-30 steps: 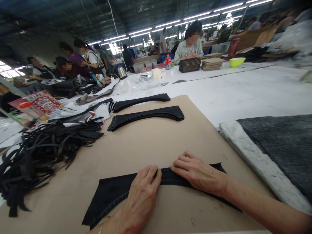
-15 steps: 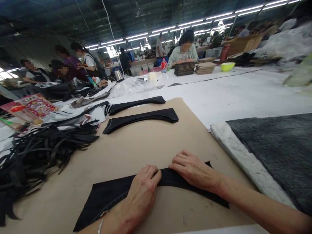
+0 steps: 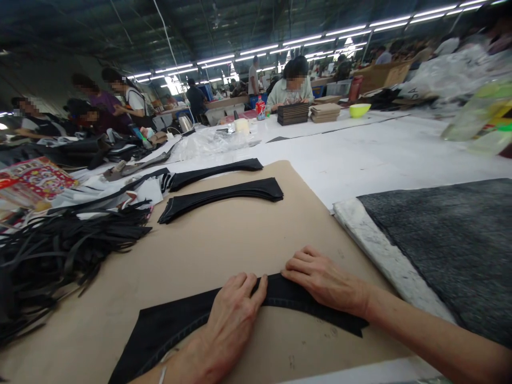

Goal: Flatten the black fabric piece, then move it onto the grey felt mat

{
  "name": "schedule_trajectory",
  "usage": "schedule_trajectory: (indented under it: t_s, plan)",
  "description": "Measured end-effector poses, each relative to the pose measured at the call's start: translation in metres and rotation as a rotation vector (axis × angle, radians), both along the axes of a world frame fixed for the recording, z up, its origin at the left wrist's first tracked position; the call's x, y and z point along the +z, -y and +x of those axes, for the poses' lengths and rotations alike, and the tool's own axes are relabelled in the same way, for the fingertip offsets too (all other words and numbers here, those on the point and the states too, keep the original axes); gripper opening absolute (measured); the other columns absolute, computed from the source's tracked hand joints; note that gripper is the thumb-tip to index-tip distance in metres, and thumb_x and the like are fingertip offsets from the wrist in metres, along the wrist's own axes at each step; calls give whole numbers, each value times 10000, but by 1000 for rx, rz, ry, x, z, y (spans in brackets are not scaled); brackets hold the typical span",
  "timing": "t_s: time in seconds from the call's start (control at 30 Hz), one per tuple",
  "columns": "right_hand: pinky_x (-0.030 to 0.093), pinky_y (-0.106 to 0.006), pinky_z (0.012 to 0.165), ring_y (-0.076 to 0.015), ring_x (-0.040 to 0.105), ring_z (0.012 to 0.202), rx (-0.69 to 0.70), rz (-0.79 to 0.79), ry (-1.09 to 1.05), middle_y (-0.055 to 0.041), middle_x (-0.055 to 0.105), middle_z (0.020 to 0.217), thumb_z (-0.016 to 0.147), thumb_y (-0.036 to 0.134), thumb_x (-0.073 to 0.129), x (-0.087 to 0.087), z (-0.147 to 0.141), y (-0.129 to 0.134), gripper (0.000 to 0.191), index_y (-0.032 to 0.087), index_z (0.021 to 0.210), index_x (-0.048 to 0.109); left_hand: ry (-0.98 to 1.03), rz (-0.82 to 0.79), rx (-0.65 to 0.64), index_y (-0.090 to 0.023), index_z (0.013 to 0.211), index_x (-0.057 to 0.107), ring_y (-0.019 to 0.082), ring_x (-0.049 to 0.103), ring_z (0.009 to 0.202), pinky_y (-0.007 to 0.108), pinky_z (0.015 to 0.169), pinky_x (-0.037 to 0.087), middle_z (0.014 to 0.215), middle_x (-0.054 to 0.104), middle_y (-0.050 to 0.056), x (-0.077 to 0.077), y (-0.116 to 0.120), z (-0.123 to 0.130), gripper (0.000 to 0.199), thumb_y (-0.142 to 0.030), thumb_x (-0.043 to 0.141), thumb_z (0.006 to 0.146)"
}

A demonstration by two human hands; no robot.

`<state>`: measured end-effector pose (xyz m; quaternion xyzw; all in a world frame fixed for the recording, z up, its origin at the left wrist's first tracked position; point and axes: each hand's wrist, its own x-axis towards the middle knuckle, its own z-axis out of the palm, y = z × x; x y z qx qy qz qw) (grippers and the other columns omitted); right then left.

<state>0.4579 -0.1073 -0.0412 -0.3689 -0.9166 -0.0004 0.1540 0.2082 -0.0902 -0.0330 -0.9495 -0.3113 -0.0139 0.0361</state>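
Note:
A curved black piece of fabric or leather (image 3: 182, 314) lies across the brown sheet in front of me, a stitched-looking line along its inner curve. My left hand (image 3: 236, 314) bears down on its middle, fingers bent over the upper edge and thumb close to the forefinger. To the right, my right hand (image 3: 320, 277) pinches the same upper edge, its fingers curled together. A short stretch of the piece shows between the two hands. Beyond them rest two stacks of similar curved black pieces, a nearer stack (image 3: 224, 198) and a farther stack (image 3: 218, 173).
A heap of black strips (image 3: 76, 250) lies on the left. At right is a dark grey fabric slab (image 3: 440, 245) with a pale edge. Farther back are clear plastic wrap (image 3: 216, 143), a green bowl (image 3: 359, 110) and a seated co-worker (image 3: 290, 93) behind brown stacks.
The view has shifted slightly right, so things sit farther left. My right hand has slid a little rightward along the edge, widening the gap between my hands. Both still hold the black piece.

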Motion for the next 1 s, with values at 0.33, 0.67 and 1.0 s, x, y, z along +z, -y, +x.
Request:
schedule_trajectory:
  t_s: [0.33,0.67,1.0]
  plan:
    - [337,-372,805,-208,458,844,-13,54,36,-60,579,899,995,160,418,-4,-1,3,212,128,1098,600,165,-22,-96,-106,1225,526,187,555,1001,329,956,484,1130,607,98,-10,2,30,445,55,342,852]
    - [343,-342,783,-193,469,817,-71,40,-9,-57,581,876,977,120,408,2,18,4,221,139,1046,617,223,-229,23,-148,1231,550,219,494,936,359,870,483,999,585,69,-6,5,39,459,16,388,834]
    - [361,-369,823,-210,496,861,-75,32,23,-91,601,941,982,110,375,3,40,13,262,110,1105,607,121,-120,-5,-170,1320,509,218,490,907,354,842,476,988,577,67,-2,3,49,521,8,404,842]
